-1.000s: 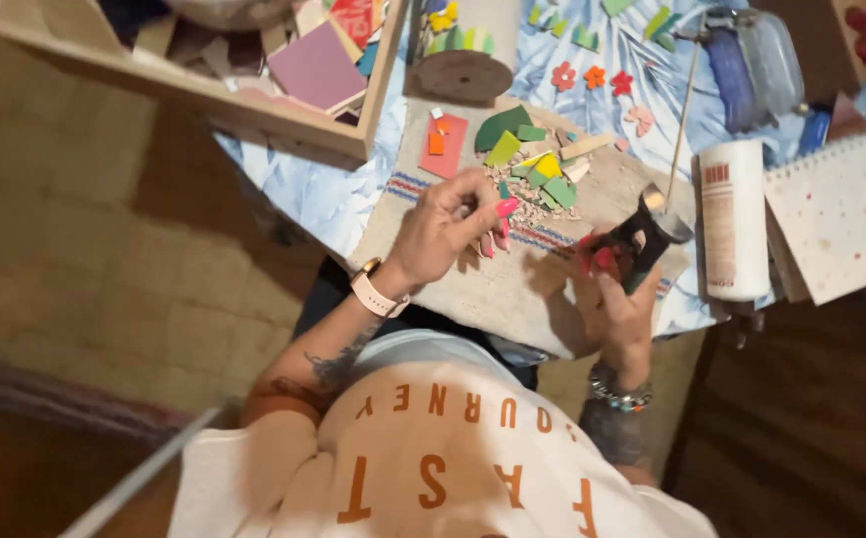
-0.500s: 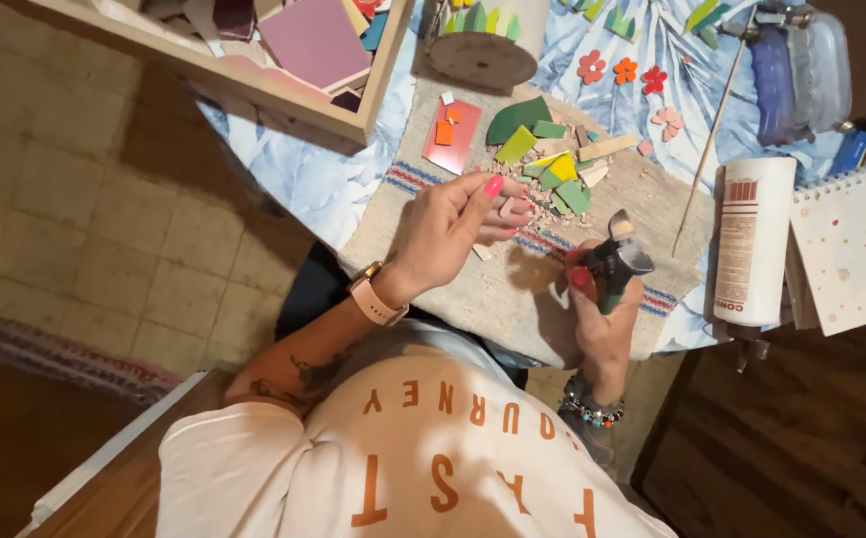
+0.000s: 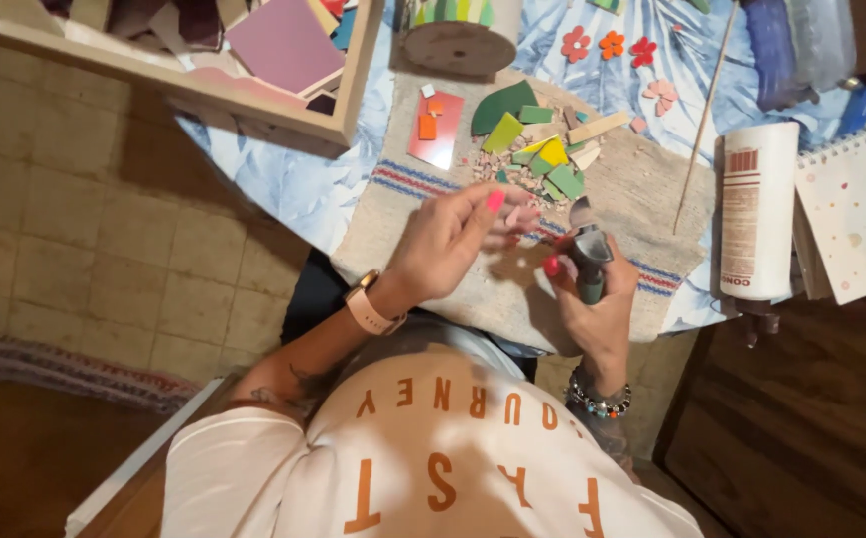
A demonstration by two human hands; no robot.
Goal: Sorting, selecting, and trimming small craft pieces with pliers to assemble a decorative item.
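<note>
My left hand (image 3: 450,242), with a watch on the wrist, pinches a small pale tile piece (image 3: 524,213) between its fingertips above the burlap mat (image 3: 642,204). Just to its right, my right hand (image 3: 597,311) grips grey-handled tile nippers (image 3: 586,255), whose jaws point up toward the pinched piece. Behind the hands, a heap of green and yellow tile fragments (image 3: 542,159) lies on the mat, with a red tile (image 3: 437,130) to its left.
A wooden tray (image 3: 353,85) of coloured tiles sits at the back left and a round wooden base (image 3: 458,45) beside it. A thin wooden stick (image 3: 704,110), a white glue tube (image 3: 756,214), a spiral notebook (image 3: 861,209) and small flower shapes (image 3: 612,45) lie to the right.
My hands have drawn closer together over the mat. The nippers have turned upright and come up to my left fingertips. The view has tilted nearer.
</note>
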